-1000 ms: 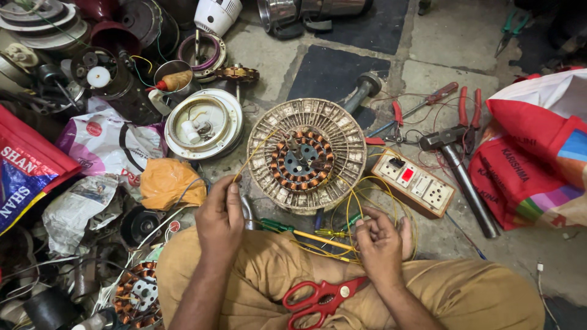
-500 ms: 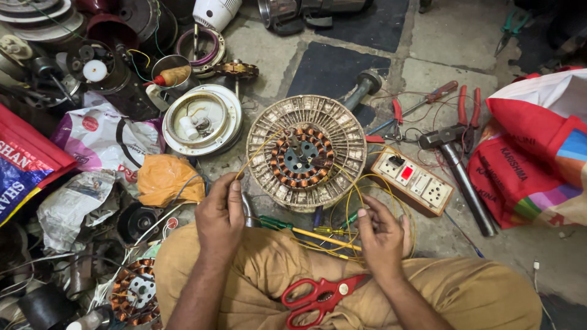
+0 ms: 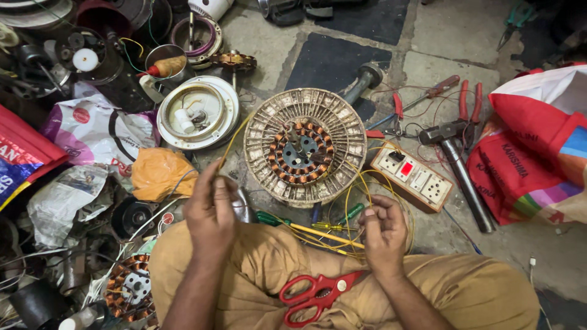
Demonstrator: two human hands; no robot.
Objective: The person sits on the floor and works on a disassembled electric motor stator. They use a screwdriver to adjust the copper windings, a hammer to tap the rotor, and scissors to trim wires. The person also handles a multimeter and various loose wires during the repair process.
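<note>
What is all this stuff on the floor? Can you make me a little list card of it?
place: stone floor, person sitting cross-legged
left hand: pinching a yellow wire
right hand: curled around loops of the same wire
middle: round motor stator with copper coils
on lap: red scissors
right side: switch board, hammer, red pliers
left side: white round cover, orange bag

The fan stator (image 3: 304,146) lies on the floor before the left hand (image 3: 211,211) and right hand (image 3: 384,232), with the switchboard (image 3: 414,177) just right of it. The hammer (image 3: 460,165) lies further right; the scissors (image 3: 318,294) rest on the lap.
</note>
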